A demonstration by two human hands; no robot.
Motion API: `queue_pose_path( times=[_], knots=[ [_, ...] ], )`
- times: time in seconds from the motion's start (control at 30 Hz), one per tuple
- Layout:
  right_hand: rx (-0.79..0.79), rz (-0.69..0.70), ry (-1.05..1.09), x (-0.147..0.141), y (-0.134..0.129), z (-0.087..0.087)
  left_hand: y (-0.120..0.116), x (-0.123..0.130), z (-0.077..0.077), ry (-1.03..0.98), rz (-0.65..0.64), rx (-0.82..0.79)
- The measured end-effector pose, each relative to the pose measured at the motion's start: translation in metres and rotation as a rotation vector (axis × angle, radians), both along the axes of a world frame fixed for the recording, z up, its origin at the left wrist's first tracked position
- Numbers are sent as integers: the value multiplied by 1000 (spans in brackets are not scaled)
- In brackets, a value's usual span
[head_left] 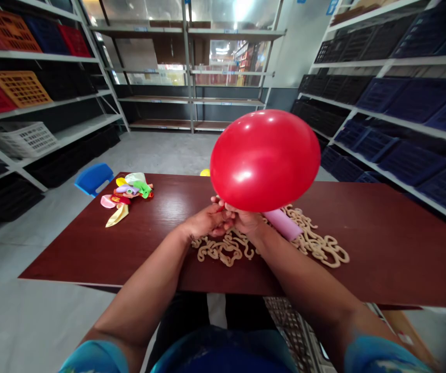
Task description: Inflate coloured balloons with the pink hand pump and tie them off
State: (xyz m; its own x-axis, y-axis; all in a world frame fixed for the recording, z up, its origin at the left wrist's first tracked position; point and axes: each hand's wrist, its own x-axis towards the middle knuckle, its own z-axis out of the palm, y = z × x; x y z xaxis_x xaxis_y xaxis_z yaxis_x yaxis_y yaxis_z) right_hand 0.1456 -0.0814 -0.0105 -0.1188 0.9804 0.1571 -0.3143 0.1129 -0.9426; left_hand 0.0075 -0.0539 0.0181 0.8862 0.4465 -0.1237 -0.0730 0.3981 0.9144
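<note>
A large inflated red balloon (pixel 265 160) is held up over the table's middle, its neck end toward me. My left hand (pixel 209 220) is closed at the neck, fingers pinching the red rubber. My right hand (pixel 246 220) is closed against the balloon's underside by the neck, partly hidden by the balloon. Both hands touch each other. Below them lies a tan, curly rope-like strand (pixel 226 251), spread in loops on the table. A pink-purple cylinder (pixel 285 225) rests among the loops (pixel 324 246) right of my right hand.
A dark red-brown table (pixel 83 243) stands before me. Several uninflated balloons (pixel 129 191) lie in a pile at its left. Behind it are a blue chair (pixel 94 178) and something yellow (pixel 205 172). Shelves with crates (pixel 23 88) line both sides; a rack (pixel 192 98) stands at the back.
</note>
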Motion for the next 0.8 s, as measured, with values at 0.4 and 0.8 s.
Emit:
queue_pose_path(
  times=[0.4, 0.8],
  knots=[
    [20, -11, 210, -4, -1, 13, 3, 6, -3, -189, 168, 72],
    [397, -57, -761, -15, -6, 8, 33, -21, 15, -459, 545, -393]
  ],
)
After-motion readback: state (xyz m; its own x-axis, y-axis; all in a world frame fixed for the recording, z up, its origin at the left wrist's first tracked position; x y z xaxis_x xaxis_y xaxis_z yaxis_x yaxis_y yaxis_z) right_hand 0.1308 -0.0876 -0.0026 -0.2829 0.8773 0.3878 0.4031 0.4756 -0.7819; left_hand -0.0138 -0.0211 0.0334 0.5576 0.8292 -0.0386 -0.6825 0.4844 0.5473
